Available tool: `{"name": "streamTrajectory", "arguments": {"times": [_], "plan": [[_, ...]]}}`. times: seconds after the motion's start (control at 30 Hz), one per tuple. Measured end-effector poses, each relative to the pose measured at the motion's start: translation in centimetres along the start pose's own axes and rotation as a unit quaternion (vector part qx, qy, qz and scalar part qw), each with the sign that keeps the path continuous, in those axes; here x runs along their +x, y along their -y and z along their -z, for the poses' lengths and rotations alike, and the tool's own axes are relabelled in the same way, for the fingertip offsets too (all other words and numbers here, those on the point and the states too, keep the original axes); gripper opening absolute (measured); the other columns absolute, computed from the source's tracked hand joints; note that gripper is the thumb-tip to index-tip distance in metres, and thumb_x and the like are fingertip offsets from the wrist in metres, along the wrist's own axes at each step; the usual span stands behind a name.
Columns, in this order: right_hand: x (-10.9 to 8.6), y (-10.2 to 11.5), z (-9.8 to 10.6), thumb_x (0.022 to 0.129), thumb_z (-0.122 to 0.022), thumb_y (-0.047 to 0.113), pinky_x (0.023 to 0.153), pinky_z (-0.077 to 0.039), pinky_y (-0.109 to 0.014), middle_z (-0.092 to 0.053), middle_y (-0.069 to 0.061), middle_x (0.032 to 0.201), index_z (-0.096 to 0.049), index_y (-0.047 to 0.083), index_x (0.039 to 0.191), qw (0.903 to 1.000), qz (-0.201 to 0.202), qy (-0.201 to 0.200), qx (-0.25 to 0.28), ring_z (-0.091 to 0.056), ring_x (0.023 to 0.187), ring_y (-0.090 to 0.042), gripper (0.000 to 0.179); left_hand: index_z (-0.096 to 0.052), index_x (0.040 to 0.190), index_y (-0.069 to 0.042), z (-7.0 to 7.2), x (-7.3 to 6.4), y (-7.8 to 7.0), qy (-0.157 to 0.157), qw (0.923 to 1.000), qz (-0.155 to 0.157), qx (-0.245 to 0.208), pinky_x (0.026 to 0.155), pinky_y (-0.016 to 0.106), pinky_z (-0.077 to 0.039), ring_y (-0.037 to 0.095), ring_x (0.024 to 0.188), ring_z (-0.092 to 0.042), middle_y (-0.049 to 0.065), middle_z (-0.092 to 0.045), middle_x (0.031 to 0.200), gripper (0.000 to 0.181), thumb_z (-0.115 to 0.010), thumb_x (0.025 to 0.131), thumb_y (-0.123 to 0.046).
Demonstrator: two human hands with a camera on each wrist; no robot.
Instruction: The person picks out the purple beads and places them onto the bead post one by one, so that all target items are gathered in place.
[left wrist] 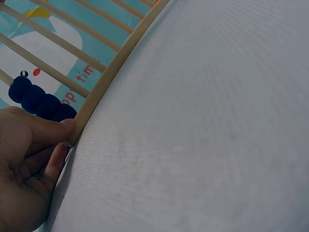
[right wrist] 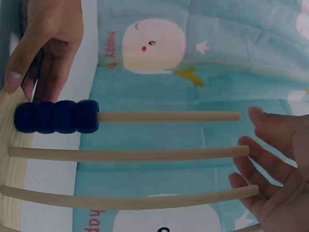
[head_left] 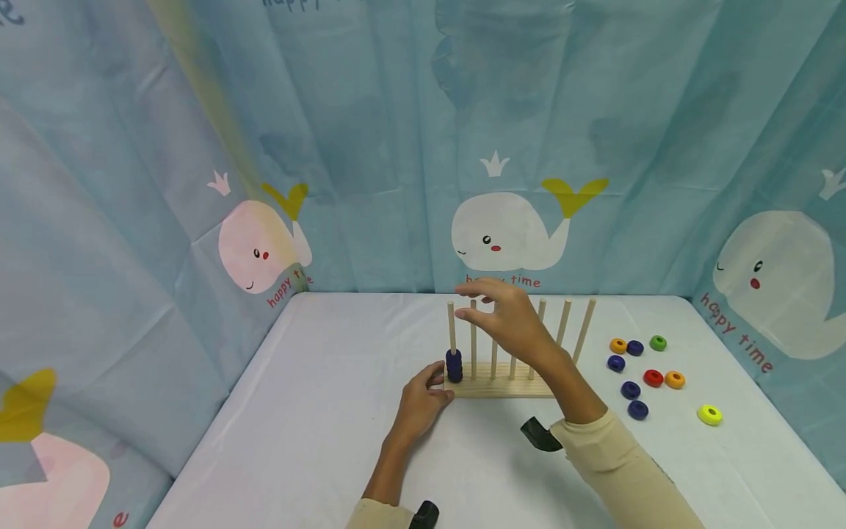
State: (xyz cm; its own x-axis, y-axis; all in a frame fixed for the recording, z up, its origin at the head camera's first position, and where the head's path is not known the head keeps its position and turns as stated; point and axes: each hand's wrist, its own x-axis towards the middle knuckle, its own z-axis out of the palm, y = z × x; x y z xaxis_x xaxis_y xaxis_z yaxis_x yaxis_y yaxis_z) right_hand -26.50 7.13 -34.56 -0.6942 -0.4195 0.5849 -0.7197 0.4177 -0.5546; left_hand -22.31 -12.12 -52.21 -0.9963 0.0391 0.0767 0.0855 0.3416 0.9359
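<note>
A wooden peg rack (head_left: 497, 388) with a row of upright pegs stands on the table. Several dark blue beads (head_left: 454, 366) are stacked on its leftmost peg (right wrist: 169, 116), and the other pegs hold no beads. My left hand (head_left: 421, 402) grips the left end of the base, thumb at the front edge, as the left wrist view shows beside the beads (left wrist: 41, 100). Up at the peg tops is my right hand (head_left: 509, 319), its thumb and fingers spread apart and holding nothing. In the right wrist view that hand (right wrist: 280, 166) is by the tip of the beaded peg.
Loose beads lie to the right of the rack: several blue ones (head_left: 631, 390), two orange (head_left: 675, 380), a red (head_left: 653, 378), a green (head_left: 657, 343) and a yellow (head_left: 710, 415). A white cloth covers the table (head_left: 317, 411). Blue whale-print curtains (head_left: 377, 147) surround it.
</note>
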Motion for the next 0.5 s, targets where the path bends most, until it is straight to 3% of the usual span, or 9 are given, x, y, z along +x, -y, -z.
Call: {"name": "streamTrajectory", "arguments": {"times": [0.17,0.4,0.5], "plan": [[-0.3,0.2,0.6,0.087,-0.075,0.026,0.085,-0.05,-0.037,-0.065,0.007,0.118,-0.069,0.018,0.119,0.9998,0.009,-0.015,0.003,-0.059,0.105,-0.01,0.034,-0.05,0.141,-0.012,-0.1,0.0,0.1,-0.004,1.0,-0.002,0.0,0.086,0.037,-0.052,0.017,0.096,-0.065,0.01,-0.064,0.119,0.058,-0.07,0.087,-0.009],[-0.9,0.1,1.7,0.086,-0.076,0.024,0.092,-0.048,-0.037,-0.065,0.01,0.12,-0.07,0.018,0.119,0.9987,0.008,-0.05,-0.003,-0.056,0.116,-0.01,0.034,-0.051,0.141,-0.012,-0.1,0.2,0.3,-0.009,1.0,-0.004,0.002,0.084,0.036,-0.052,0.018,0.096,-0.065,0.011,-0.064,0.119,0.058,-0.071,0.086,-0.008],[-1.2,-0.1,2.2,0.086,-0.076,0.024,0.088,-0.049,-0.035,-0.065,0.012,0.12,-0.07,0.02,0.119,0.9982,0.007,-0.06,-0.006,-0.056,0.115,-0.008,0.034,-0.051,0.141,-0.012,-0.1,0.3,0.4,-0.009,1.0,-0.001,0.002,0.082,0.034,-0.053,0.018,0.096,-0.065,0.012,-0.063,0.12,0.058,-0.071,0.086,-0.008]]}}
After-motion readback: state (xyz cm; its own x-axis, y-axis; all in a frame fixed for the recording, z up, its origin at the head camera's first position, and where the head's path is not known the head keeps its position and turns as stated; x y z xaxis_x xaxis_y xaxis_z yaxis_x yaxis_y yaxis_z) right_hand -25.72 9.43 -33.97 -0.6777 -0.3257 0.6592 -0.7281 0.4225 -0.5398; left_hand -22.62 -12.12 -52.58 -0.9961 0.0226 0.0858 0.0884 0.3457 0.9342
